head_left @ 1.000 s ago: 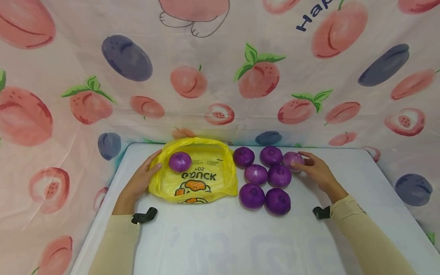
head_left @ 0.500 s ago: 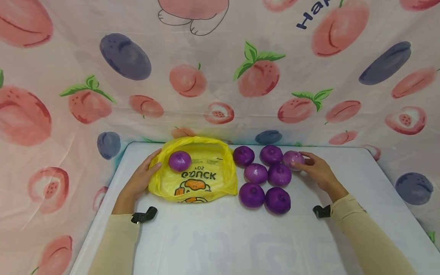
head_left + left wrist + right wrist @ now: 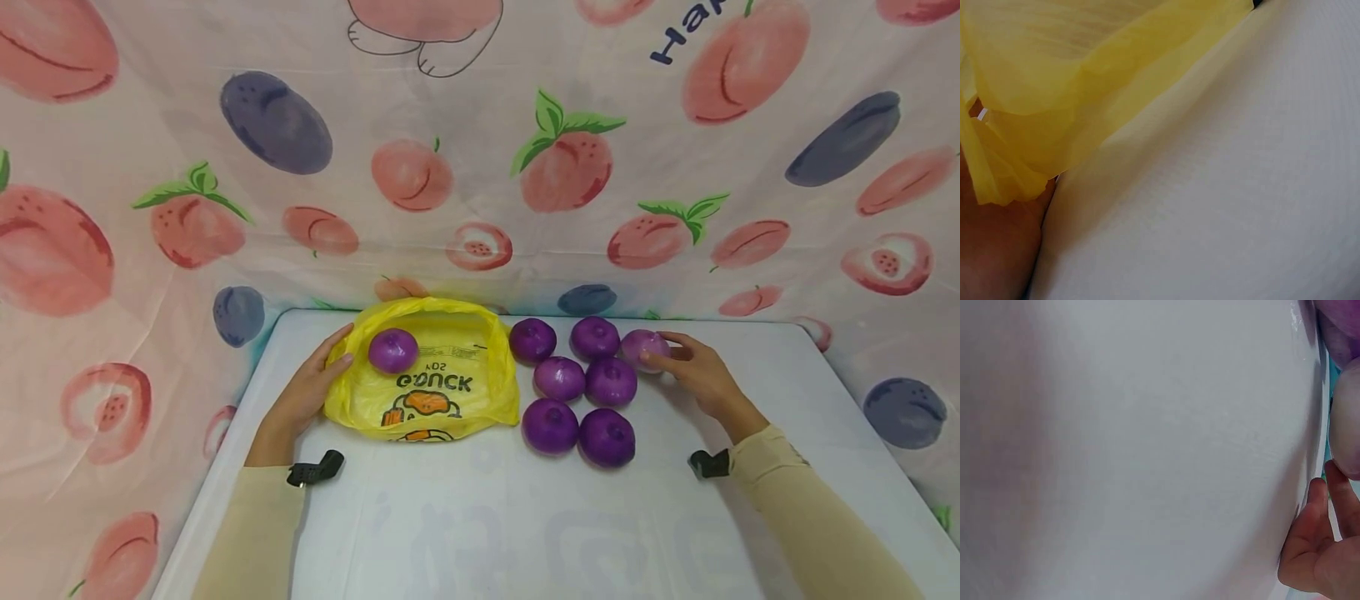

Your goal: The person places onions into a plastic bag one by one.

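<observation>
In the head view, a yellow plastic bag point(image 3: 491, 412) lies on the table with its mouth spread wide and dark print showing. One red onion point(image 3: 393, 351) is inside, near the bag's left side. My left hand point(image 3: 303, 392) holds the bag's left rim, thumb inside and fingers behind; the left wrist view shows yellow plastic point(image 3: 1035, 137) over the palm. My right hand point(image 3: 701, 375) grips a paler red onion point(image 3: 643, 348) between thumb and fingers at the right end of the group. That onion's pale side point(image 3: 1346, 419) shows at the right wrist view's edge.
Several more red onions point(image 3: 558, 379) sit close together right of the bag, on the white table point(image 3: 480, 517). A fruit-printed cloth point(image 3: 480, 167) hangs behind and along the sides. Both wrists wear small black cameras point(image 3: 708, 463).
My right hand and the pale onion have shifted slightly right, a little apart from the neighbouring onions. The left hand and bag have stayed in place.
</observation>
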Motion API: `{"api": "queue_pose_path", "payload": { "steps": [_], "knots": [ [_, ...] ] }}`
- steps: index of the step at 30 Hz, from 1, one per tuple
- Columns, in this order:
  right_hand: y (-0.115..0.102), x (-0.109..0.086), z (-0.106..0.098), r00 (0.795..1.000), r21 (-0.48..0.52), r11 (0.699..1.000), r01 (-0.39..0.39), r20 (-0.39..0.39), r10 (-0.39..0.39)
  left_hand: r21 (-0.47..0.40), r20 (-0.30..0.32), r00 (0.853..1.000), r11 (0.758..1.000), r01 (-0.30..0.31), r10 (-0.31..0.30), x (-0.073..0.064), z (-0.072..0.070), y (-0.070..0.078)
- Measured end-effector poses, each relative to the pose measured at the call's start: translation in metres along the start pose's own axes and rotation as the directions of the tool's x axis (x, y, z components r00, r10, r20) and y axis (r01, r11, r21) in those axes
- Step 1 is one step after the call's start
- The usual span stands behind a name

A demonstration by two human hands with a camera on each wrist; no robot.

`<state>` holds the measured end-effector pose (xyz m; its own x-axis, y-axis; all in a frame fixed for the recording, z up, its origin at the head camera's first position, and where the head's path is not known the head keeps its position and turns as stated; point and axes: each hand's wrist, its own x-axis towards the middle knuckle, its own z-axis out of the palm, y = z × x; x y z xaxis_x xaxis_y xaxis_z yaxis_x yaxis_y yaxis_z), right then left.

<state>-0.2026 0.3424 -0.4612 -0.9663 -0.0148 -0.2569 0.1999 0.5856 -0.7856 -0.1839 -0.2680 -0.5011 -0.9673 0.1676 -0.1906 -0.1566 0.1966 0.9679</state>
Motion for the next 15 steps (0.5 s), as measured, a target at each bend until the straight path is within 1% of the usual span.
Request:
{"api": "queue_pose_path", "payload": {
  "steps": [4,10,15],
  "knots": [
    [-0.0013,-0.0014,-0.0009,1.000,0.013,1.000,0.001,0.004,-0.002,0.001,-0.004,1.000,1.000,-0.003,0.003,0.0007,-0.0004,-0.0007],
    [-0.0044,-0.0033,0.0004,1.000,0.050,0.999,-0.003,-0.013,0.003,-0.007,0.010,1.000,1.000,-0.011,0.011,0.0028,-0.0017,-0.0037],
    [-0.0084,-0.0045,0.0032,1.000,0.090,0.996,0.016,-0.018,-0.015,-0.004,0.013,1.000,1.000,-0.019,0.019,0.0028,-0.0020,-0.0037]
  ]
}}
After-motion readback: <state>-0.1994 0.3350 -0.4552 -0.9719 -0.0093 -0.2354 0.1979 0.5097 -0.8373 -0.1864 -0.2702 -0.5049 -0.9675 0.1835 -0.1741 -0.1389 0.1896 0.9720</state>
